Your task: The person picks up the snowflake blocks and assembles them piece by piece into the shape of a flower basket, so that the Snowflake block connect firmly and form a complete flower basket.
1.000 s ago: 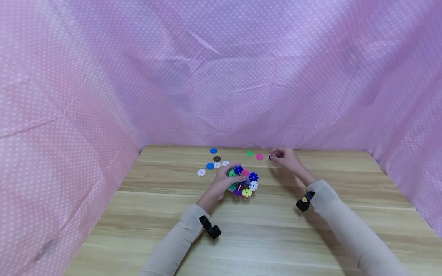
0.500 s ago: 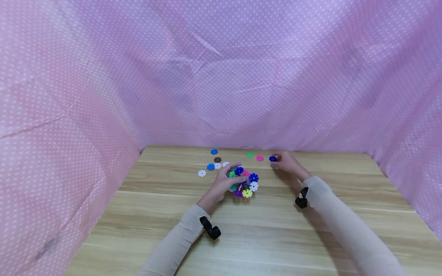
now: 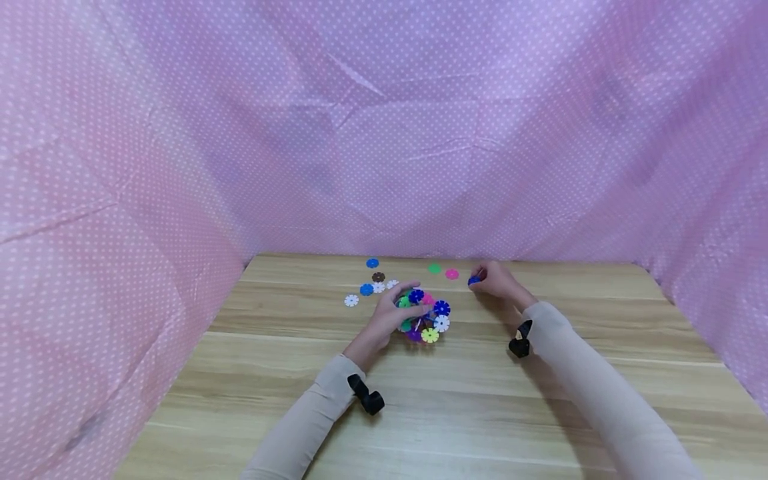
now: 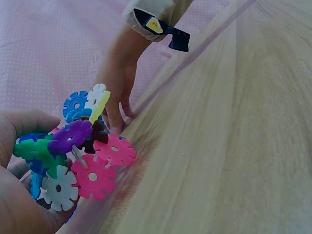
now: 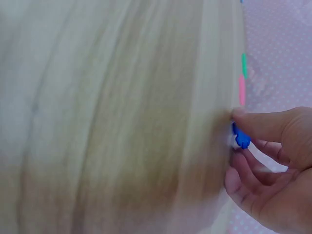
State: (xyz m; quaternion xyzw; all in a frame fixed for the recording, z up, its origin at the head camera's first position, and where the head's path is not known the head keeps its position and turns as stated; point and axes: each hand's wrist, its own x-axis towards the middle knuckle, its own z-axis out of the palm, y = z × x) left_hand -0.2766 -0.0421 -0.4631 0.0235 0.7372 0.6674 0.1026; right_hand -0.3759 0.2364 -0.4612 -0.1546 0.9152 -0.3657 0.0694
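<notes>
My left hand [image 3: 382, 319] grips a cluster of interlocking plastic flower discs [image 3: 429, 335], joined at angles in green, purple, white, yellow, pink and dark blue. The left wrist view shows the thumb and fingers about its side, with a pink disc [image 4: 93, 176] and a white disc [image 4: 59, 188] facing the camera. Farther right, near the table's back edge, my right hand [image 3: 499, 279] pinches a blue flower disc [image 3: 474, 281] between thumb and fingers. In the right wrist view this blue disc [image 5: 241, 137] shows partly, low against the tabletop.
Loose discs lie along the back of the wooden table [image 3: 456, 413]: a green one [image 3: 435, 269], a pink one [image 3: 452, 274], a brown one [image 3: 378, 277], a blue one [image 3: 367, 289] and a white one [image 3: 351, 301], among others. A pink dotted cloth [image 3: 384, 167] hangs behind.
The blue disc in my right hand has turned and dropped slightly toward the table, and the right wrist has shifted a little left. The left hand and its cluster stay almost still.
</notes>
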